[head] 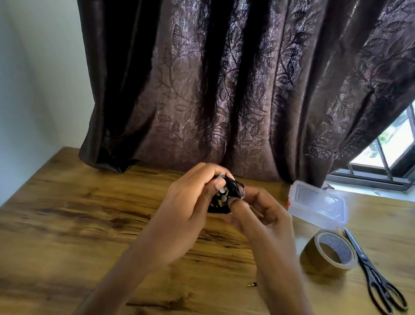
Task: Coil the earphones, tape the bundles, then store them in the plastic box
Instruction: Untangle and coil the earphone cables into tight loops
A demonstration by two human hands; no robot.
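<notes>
One black bundle of coiled earphones (223, 195) sits above the desk's (80, 218) grained wood, gripped by the left hand (185, 203) and pinched by the right hand (259, 215). To the right lie one clear plastic box (318, 204), one brown tape roll (329, 253) and one pair of black scissors (376, 276).

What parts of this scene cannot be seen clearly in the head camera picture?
- Earphones: mostly hidden by the left hand and right hand; the coil count is unclear.
- Plastic box: its contents blur behind the clear lid.
- Small object on the table: too small to identify.
- Tape roll: its label print is unreadable.
</notes>
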